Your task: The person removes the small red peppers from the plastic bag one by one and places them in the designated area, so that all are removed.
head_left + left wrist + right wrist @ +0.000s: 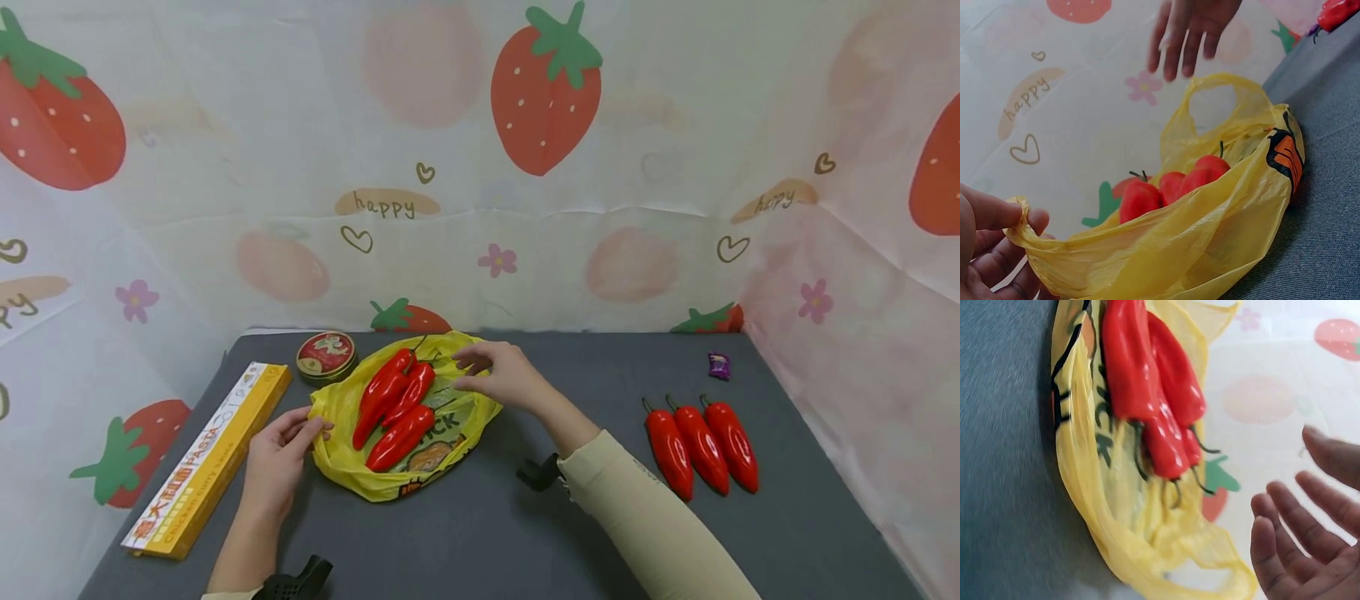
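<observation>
A yellow plastic bag (pixel 337 473) lies spread on the table, its mouth facing up. Several glossy red chili peppers (pixel 402 438) with dark stems lie inside it. On the bag's left side, my left hand (pixel 273 462) pinches the rim between thumb and fingers, as the left wrist view (pixel 997 244) shows closely. My right hand (pixel 504 377) hovers over the bag's right edge, its fingers loosely bent and nothing in them. In the right wrist view its fingers (pixel 1297 528) are apart from the peppers. Three more red chili peppers (pixel 703 454) lie side by side at the right.
A yellow and white pasta box (pixel 210 462) lies slanted at the left. Behind the bag's left side stands a round red-lidded tin (pixel 326 357). A small purple wrapped piece (pixel 718 365) sits at the back right. A strawberry-print cloth (pixel 450 275) hangs behind the grey table.
</observation>
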{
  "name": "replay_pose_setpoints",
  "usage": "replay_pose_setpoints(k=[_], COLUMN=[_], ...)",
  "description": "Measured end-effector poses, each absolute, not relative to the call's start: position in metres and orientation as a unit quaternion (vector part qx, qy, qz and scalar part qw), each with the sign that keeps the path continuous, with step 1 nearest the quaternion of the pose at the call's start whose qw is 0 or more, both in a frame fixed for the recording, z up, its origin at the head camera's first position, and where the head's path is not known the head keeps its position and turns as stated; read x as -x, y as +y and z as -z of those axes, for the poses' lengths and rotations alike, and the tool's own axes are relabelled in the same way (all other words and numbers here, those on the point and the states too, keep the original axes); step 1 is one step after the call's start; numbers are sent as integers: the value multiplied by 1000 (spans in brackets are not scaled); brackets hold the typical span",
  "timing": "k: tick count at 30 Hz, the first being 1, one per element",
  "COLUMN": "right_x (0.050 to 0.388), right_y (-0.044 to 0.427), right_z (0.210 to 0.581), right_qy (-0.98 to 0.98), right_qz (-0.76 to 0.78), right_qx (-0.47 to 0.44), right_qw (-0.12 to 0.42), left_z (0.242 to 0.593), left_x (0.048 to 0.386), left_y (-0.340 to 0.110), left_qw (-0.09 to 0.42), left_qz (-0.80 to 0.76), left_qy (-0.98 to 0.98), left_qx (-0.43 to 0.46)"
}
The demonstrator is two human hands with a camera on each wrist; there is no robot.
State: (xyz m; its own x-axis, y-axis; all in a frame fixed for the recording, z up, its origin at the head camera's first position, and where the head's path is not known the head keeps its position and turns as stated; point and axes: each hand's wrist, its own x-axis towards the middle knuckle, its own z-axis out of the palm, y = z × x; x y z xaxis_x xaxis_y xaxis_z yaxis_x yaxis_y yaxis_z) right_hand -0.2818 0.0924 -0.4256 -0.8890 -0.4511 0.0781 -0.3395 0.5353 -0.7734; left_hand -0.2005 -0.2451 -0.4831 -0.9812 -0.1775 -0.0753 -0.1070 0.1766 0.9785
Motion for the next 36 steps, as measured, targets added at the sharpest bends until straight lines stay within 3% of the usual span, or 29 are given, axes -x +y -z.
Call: replay_pose_setpoints(k=[9,20,30,36], right_x=[310,320,315,317], right_y=[60,39,32,38], right_z=[449,471,475,470], right_qy=[846,831,856,842], right_qz=[442,406,337,383], right_qx=[257,290,291,287], right_qw=[150,245,261,249], left_z=[478,482,482,482], left_x=[199,198,199,198], left_y=[-246,-245,-244,-244], left_qw=[32,28,31,34], left_qz=[632,620,619,618], left_qy=[-769,-779,-780,-781], left_qx=[-97,-93,-87,-84])
